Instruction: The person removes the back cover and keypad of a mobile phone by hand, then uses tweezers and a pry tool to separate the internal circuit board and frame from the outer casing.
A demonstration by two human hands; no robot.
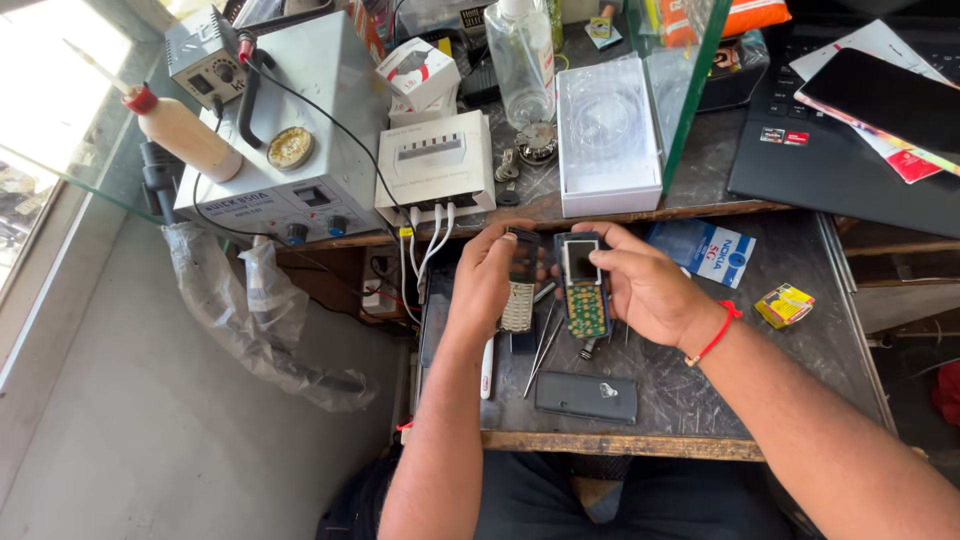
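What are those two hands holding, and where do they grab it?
Left hand holds the phone's keypad cover by its side edges; right hand holds the green circuit board by its upper edge.

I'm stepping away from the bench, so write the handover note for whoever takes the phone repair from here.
Left hand: holds the phone front cover with keypad, lifted off the bench.
Right hand: holds the bare phone circuit board, screen and green keypad contacts facing up.
On the worktop: dark back cover near the front edge, tweezers and a small screwdriver below the hands.
Done: phone opened, board out of its shell.
Left: apparently the board work and reassembly; no fault is visible.
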